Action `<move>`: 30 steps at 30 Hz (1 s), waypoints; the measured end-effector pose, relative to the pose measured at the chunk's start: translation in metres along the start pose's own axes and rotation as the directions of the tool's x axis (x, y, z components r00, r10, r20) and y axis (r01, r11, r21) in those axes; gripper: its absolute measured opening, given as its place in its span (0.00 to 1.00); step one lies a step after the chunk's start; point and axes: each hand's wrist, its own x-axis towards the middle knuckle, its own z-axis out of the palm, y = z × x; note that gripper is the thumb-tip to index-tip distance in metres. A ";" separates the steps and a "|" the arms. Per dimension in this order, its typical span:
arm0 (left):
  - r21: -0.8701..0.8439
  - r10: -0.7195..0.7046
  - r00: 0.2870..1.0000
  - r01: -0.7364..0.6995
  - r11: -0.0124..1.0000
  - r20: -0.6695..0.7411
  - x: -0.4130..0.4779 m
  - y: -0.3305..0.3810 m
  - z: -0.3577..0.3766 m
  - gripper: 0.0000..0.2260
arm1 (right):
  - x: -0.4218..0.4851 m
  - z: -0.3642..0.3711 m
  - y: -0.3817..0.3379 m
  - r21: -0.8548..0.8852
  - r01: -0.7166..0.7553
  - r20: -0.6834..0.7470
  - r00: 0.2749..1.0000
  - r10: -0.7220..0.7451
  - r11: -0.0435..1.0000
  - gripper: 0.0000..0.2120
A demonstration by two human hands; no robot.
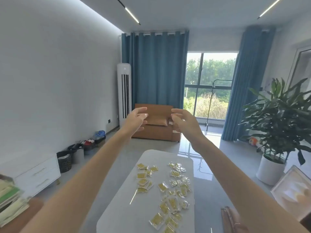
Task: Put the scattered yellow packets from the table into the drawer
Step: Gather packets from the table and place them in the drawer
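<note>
Several yellow packets (170, 190) in clear wrappers lie scattered over the right half of a white rounded table (121, 199) below me. Both my arms are stretched out forward, high above the table. My left hand (135, 119) is raised with its fingers spread and curled, and it holds nothing. My right hand (184, 122) faces it a short way to the right, fingers apart and also empty. A white cabinet with two drawers (38, 172) stands against the left wall, both drawers closed.
A brown sofa (157, 125) stands ahead beyond the table. Bins and bags (80, 152) line the left wall. A large potted plant (276, 132) is at the right, a framed picture (292, 192) leaning near it. Books (10, 197) sit at the near left.
</note>
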 end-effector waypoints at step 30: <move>0.050 -0.147 0.988 0.145 0.988 0.042 0.220 -0.239 -0.275 0.15 | 0.165 0.360 0.132 -0.049 -0.250 0.002 0.968 0.251 0.967 0.13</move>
